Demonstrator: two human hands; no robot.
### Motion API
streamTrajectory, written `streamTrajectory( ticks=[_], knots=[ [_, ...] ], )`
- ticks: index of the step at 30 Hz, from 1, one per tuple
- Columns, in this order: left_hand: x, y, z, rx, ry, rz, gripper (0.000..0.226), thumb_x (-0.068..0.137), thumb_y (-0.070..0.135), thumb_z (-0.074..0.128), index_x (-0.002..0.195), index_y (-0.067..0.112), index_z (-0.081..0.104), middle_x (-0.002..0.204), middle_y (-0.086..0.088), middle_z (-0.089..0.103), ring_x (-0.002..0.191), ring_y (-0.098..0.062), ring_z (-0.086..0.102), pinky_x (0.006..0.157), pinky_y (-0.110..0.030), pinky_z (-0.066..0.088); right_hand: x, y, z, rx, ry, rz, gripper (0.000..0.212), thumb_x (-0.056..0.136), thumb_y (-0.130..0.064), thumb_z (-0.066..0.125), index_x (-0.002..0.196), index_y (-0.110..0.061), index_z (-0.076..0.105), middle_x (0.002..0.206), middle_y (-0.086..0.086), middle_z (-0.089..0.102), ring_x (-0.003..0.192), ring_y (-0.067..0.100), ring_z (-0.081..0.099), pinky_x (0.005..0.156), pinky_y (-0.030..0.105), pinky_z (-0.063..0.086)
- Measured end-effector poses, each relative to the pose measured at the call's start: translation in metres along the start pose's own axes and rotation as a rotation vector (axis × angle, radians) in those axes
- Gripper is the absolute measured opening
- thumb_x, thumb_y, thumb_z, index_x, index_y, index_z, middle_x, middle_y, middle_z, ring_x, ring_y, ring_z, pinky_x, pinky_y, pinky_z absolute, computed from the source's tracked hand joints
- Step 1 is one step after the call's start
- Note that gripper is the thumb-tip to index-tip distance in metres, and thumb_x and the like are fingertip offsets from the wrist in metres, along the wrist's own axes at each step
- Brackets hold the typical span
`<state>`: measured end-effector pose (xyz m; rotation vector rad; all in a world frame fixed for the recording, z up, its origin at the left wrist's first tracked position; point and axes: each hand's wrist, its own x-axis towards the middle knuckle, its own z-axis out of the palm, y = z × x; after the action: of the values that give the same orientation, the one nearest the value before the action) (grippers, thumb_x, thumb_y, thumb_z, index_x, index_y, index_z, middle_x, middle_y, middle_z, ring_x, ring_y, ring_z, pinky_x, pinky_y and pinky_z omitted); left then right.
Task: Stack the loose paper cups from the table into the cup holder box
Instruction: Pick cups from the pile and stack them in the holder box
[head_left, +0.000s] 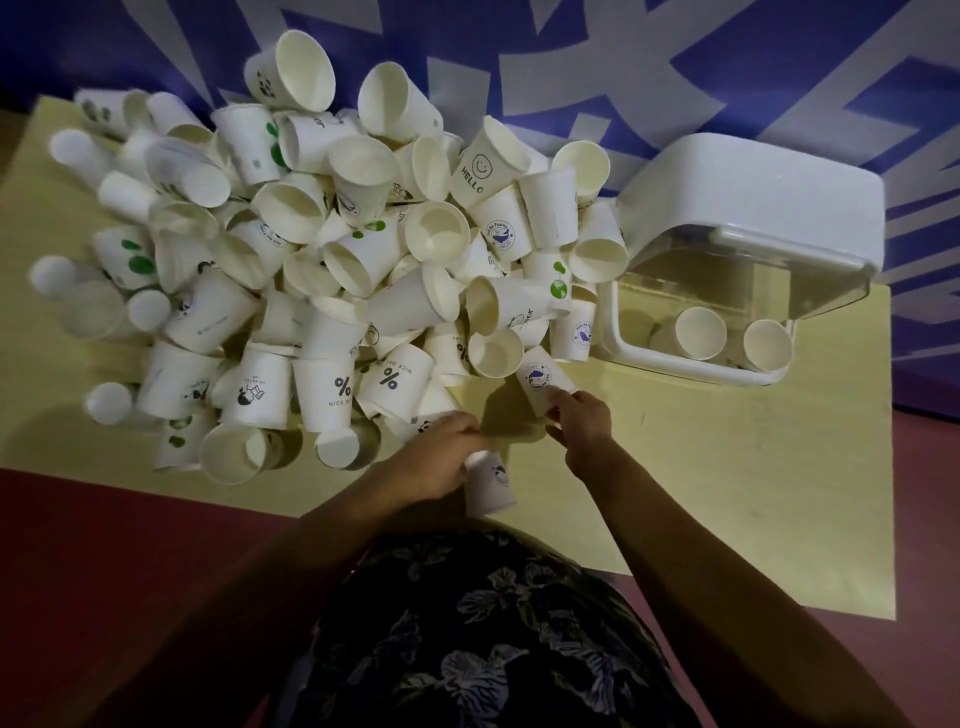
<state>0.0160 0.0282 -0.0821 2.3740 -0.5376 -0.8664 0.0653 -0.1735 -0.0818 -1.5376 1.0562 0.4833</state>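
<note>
We look down from head height at a pale yellow surface (727, 493) covered on its left and middle by a big heap of loose paper cups (322, 260). The cups are white, many lying on their sides or tipped, some printed with a percent sign, a smiley face, green dots or a small blue whale badge.

At the right edge of the heap stands the cup holder box (748, 254), white with a clear front and a white lid tilted up. Inside it we see two cup mouths (732, 335) side by side, facing us.

Our left hand (441, 457) is near the front edge of the surface, its grip closed around a whale-badge cup (491, 480) that points down toward us. Our right hand (582, 421) is just beside it, fingers closed on the lower end of a second whale-badge cup (540, 382), which leans up toward the heap and touches its near edge.

Below the arms we see dark clothing with a leaf pattern (493, 634), and behind the surface a blue and white wall (571, 67).
</note>
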Motion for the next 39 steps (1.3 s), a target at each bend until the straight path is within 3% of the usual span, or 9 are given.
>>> streamTrajectory(
  ticks=[4,8,13,18,25,28,31,35,39],
  knots=[
    [-0.004,0.011,0.005,0.357,-0.076,0.098,0.079,0.075,-0.005,0.062,0.141,0.033,0.039,0.156,0.000,0.017,0.140,-0.026,0.018,0.111,-0.045,0.034,-0.008,0.005,-0.006,-0.002,-0.001,-0.050,0.001,0.085,-0.013,0.063,0.085,-0.013,0.064,0.097,0.012,0.068,0.083,0.023,0.061,0.074,0.038,0.055],
    [0.004,0.014,0.016,0.351,-0.020,0.097,0.079,0.069,0.009,0.069,0.140,0.023,0.040,0.151,-0.002,0.027,0.138,-0.026,0.023,0.110,-0.045,0.031,-0.026,0.015,-0.023,-0.357,0.072,-0.273,0.017,0.089,-0.022,0.055,0.084,-0.007,0.061,0.086,0.010,0.066,0.076,0.024,0.060,0.069,0.041,0.054],
    [0.015,0.022,0.041,0.157,0.095,-0.017,0.053,0.070,0.041,0.070,0.116,0.020,0.053,0.118,0.000,0.057,0.110,-0.020,0.046,0.089,-0.034,0.041,-0.046,0.030,-0.051,-0.595,0.177,-0.566,0.021,0.095,-0.020,0.056,0.083,-0.002,0.061,0.077,0.009,0.066,0.068,0.026,0.058,0.059,0.033,0.045],
    [0.007,0.053,0.037,-0.426,0.236,-0.301,0.045,0.068,0.040,0.077,0.100,0.017,0.055,0.090,0.005,0.061,0.080,-0.016,0.058,0.065,-0.032,0.046,-0.054,0.032,-0.078,-0.630,0.256,-0.678,0.018,0.093,-0.015,0.057,0.076,-0.008,0.055,0.076,0.007,0.066,0.064,0.026,0.059,0.055,0.037,0.049],
    [0.012,0.116,0.001,-0.595,0.210,-0.187,0.092,0.080,0.043,0.070,0.148,0.045,0.008,0.115,0.007,0.058,0.085,-0.012,0.063,0.074,-0.027,0.050,-0.070,0.013,-0.104,-0.508,0.215,-0.790,0.022,0.091,-0.013,0.062,0.072,-0.012,0.049,0.067,-0.003,0.059,0.060,0.011,0.054,0.052,0.023,0.040],
    [0.026,0.142,-0.011,-0.518,0.198,-0.127,0.067,0.085,0.042,0.064,0.139,0.048,0.026,0.119,0.011,0.053,0.095,-0.014,0.063,0.084,-0.033,0.051,-0.073,-0.002,-0.118,-0.405,0.177,-0.817,0.016,0.093,-0.016,0.060,0.078,-0.011,0.055,0.071,-0.003,0.063,0.067,0.006,0.057,0.055,0.021,0.042],
    [0.044,0.159,-0.017,-0.364,0.267,-0.109,0.029,0.094,0.037,0.054,0.122,0.030,0.056,0.121,0.000,0.053,0.106,-0.020,0.058,0.087,-0.032,0.047,-0.067,-0.018,-0.138,-0.394,0.171,-0.879,0.015,0.094,-0.018,0.059,0.082,-0.010,0.058,0.073,-0.001,0.064,0.066,0.009,0.059,0.056,0.025,0.045],
    [0.062,0.181,-0.020,-0.102,0.550,-0.060,0.035,0.095,0.040,0.043,0.093,0.018,0.070,0.139,-0.006,0.036,0.129,-0.023,0.027,0.102,-0.027,0.024,-0.053,-0.039,-0.174,-0.349,0.252,-0.899,0.011,0.093,-0.021,0.061,0.084,-0.017,0.066,0.075,-0.006,0.067,0.065,0.007,0.060,0.056,0.024,0.045],
    [0.087,0.207,-0.033,0.039,0.768,-0.009,0.029,0.096,0.029,0.044,0.090,0.014,0.068,0.125,-0.005,0.046,0.117,-0.025,0.038,0.100,-0.036,0.037,-0.033,-0.056,-0.217,-0.373,0.362,-0.924,0.006,0.090,-0.017,0.064,0.086,-0.018,0.068,0.075,-0.004,0.067,0.065,0.008,0.061,0.057,0.025,0.047]
  ],
)
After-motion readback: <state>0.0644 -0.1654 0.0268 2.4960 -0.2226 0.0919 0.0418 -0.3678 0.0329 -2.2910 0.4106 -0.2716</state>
